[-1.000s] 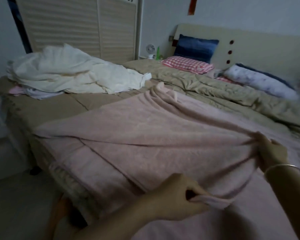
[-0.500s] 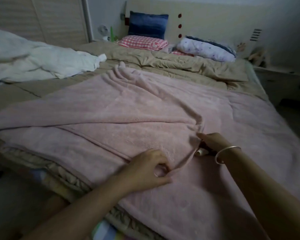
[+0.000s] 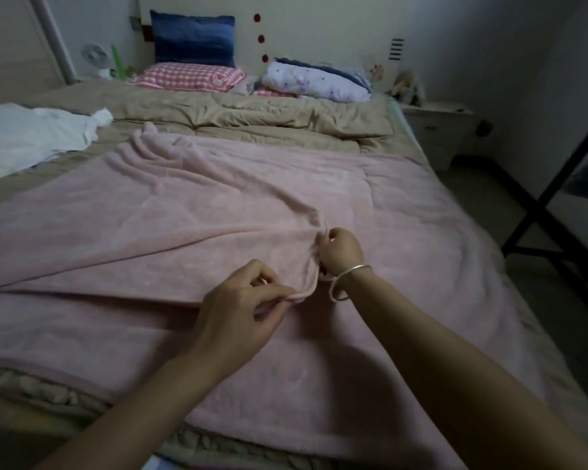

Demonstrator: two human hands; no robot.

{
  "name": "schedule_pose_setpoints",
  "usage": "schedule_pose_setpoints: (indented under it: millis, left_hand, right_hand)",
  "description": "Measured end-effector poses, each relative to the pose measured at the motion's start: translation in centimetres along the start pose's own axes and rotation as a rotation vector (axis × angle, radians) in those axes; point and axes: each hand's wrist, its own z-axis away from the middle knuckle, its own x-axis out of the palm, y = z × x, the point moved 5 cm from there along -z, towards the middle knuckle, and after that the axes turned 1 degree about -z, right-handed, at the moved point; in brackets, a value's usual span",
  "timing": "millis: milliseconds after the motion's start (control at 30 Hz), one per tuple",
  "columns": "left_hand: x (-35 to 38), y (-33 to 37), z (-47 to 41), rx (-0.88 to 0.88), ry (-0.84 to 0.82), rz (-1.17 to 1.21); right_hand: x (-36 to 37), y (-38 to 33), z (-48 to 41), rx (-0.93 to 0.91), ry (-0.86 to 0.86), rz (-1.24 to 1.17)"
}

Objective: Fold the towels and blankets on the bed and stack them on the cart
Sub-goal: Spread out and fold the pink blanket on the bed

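Note:
A large pink fleece blanket (image 3: 190, 212) lies spread over the foot of the bed, with one layer folded over another. My left hand (image 3: 241, 307) pinches the folded layer's edge near the middle of the bed. Just to its right, my right hand (image 3: 340, 249), with a silver bangle on the wrist, grips a bunched fold of the same edge. A crumpled white blanket (image 3: 31, 137) lies at the far left of the bed. No cart is in view.
A tan quilt (image 3: 252, 113) covers the bed behind the pink blanket. Pillows (image 3: 190, 76) lean at the headboard. A white nightstand (image 3: 438, 127) stands to the right, and a black metal frame (image 3: 550, 205) crosses the floor at the right edge.
The view has swung right and nearer. My right hand has come in toward my left along the blanket's edge, so both hands now hold it close together.

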Motion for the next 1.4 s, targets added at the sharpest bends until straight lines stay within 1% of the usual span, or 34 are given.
schedule_pose_setpoints:
  millis: [100, 233, 333, 433, 533, 633, 767, 833, 900, 967, 1033, 1100, 1167, 1200, 1267, 1333, 1400]
  left_hand:
    - [1.7, 1.4, 0.3, -0.007, 0.011, 0.069]
    - [5.6, 4.9, 0.4, -0.018, -0.004, 0.113]
    - [9.6, 9.5, 0.0, 0.021, -0.081, 0.133]
    - [13.0, 13.8, -0.5, 0.071, -0.161, 0.168]
    - [15.5, 18.2, -0.6, 0.123, -0.244, 0.228]
    - [17.3, 21.4, 0.3, 0.189, -0.328, 0.279]
    - [18.7, 21.0, 2.4, 0.198, -0.417, 0.179]
    - [18.6, 19.8, 3.4, 0.19, -0.45, 0.137]
    - [18.0, 19.2, 4.2, 0.219, -0.465, 0.085]
    - [17.5, 19.1, 4.6, 0.25, -0.445, 0.034]
    - [17.0, 19.1, 4.9, 0.25, -0.408, 0.02]
    - [16.8, 19.0, 5.2, 0.238, -0.367, 0.023]
    - [16.8, 19.2, 5.6, 0.234, -0.344, 0.031]
    - [16.9, 19.2, 5.7, 0.23, -0.335, 0.036]
    - [16.9, 19.4, 6.1, 0.226, -0.327, 0.041]
    - [16.9, 19.6, 6.2, 0.223, -0.317, 0.042]
    - [16.6, 19.9, 6.3, 0.226, -0.298, 0.054]
  right_hand:
    - [-1.7, 0.7, 0.3, -0.051, 0.046, 0.039]
    - [-5.6, 3.6, 0.6, -0.055, 0.009, -0.021]
    - [-9.8, 5.8, 1.6, -0.069, -0.02, 0.016]
    - [-14.8, 7.9, 2.5, -0.054, -0.007, -0.033]
    - [-20.2, 11.3, 3.7, -0.014, 0.022, -0.033]
    - [-23.2, 15.2, 5.4, 0.055, 0.036, -0.062]
    - [-22.2, 18.0, 7.1, 0.052, -0.008, -0.005]
    - [-21.5, 18.6, 7.6, 0.057, 0.002, -0.065]
    - [-21.8, 19.0, 8.4, 0.018, 0.104, -0.086]
    - [-22.8, 19.4, 10.1, -0.016, 0.239, -0.016]
    - [-23.6, 20.4, 13.0, 0.028, 0.336, -0.002]
    - [-23.6, 21.9, 15.8, 0.151, 0.329, -0.033]
    - [-22.8, 22.9, 18.4, 0.225, 0.254, -0.071]
    - [-22.1, 23.1, 19.3, 0.222, 0.217, -0.093]
    - [-20.9, 22.7, 21.0, 0.172, 0.196, -0.181]
    - [-20.3, 22.6, 21.9, 0.146, 0.217, -0.278]
    - [-20.8, 23.2, 22.4, 0.147, 0.278, -0.295]
